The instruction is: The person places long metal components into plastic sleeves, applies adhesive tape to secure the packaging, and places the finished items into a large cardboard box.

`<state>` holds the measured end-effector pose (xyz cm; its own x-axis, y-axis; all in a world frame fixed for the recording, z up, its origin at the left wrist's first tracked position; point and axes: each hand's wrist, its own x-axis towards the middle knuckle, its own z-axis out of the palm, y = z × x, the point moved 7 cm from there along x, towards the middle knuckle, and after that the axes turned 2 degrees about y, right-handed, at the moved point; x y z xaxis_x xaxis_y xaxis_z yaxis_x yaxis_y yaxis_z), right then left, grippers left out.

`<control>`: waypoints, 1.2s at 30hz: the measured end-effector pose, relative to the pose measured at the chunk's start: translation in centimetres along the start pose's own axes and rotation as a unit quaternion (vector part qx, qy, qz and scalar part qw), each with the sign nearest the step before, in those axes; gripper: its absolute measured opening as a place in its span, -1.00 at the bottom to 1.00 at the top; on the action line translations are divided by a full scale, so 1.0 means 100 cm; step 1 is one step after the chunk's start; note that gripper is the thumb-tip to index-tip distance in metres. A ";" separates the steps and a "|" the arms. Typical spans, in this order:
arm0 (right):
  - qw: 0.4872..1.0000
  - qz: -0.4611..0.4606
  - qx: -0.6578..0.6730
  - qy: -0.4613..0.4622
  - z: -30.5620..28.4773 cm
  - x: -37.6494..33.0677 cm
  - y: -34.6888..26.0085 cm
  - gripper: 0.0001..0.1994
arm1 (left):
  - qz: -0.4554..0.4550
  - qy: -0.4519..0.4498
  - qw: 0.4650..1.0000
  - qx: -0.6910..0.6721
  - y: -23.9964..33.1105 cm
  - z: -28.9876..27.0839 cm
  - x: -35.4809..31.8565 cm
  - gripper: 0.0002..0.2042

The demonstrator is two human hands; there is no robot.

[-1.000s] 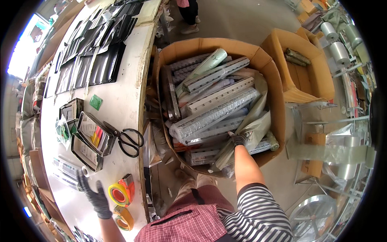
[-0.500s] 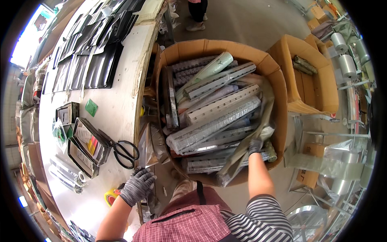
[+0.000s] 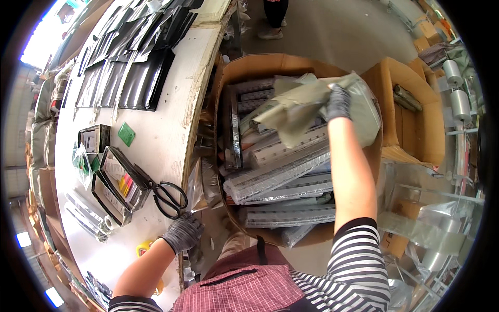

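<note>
My right hand (image 3: 340,102), in a grey glove, is closed on a crumpled olive-green plastic sheet (image 3: 299,112). The sheet is raised over the large cardboard box (image 3: 278,61) and hides part of its contents. Long plastic-wrapped bundles (image 3: 280,174) and rolls lie inside that box. My left hand (image 3: 183,234), gloved too, rests at the white table's edge with its fingers lying loosely, holding nothing that shows. Black-handled scissors (image 3: 167,199) lie just beyond it, their blades against a black tray of cards (image 3: 120,187).
The white table (image 3: 156,135) bears black plastic pouches (image 3: 122,78), a green square (image 3: 126,134) and a yellow tape roll (image 3: 143,248). A smaller cardboard box (image 3: 405,127) stands right of the large one. Metal racks with rolls (image 3: 459,105) line the right. A person's legs (image 3: 275,15) show at the far side.
My right hand has moved up and away from me, lifting the olive-green sheet off the box's right side and across the bundles. My left hand stays at the table edge.
</note>
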<state>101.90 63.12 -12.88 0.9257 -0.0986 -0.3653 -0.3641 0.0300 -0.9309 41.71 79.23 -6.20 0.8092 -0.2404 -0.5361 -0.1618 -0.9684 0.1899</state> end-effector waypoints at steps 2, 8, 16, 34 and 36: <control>0.994 0.064 0.032 -0.078 0.064 -0.036 0.032 -0.44 | -0.020 -0.020 1.000 0.002 -0.001 0.016 -0.002 -0.65; 0.929 -0.057 -0.293 -0.218 0.096 -0.095 0.195 -0.42 | -0.006 0.003 1.000 -0.019 0.001 -0.002 0.011 -0.64; 0.424 -0.251 -0.614 -0.617 0.103 -0.206 0.236 -0.63 | -0.021 -0.006 0.999 -0.027 0.003 -0.002 0.005 -0.60; 0.256 -0.478 -0.604 -0.584 0.039 -0.267 0.165 -0.36 | -0.014 -0.085 0.996 0.004 0.001 0.014 0.001 -0.51; 0.293 -0.304 -0.647 -0.635 0.025 -0.252 0.182 -0.33 | 0.001 -0.082 0.997 0.017 0.001 0.011 0.004 -0.53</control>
<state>72.20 68.65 -20.61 -0.1470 0.7792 -0.6092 0.9342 -0.0930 -0.3443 41.39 78.96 -7.35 0.7068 -0.2463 -0.6631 -0.1843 -0.9692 0.1635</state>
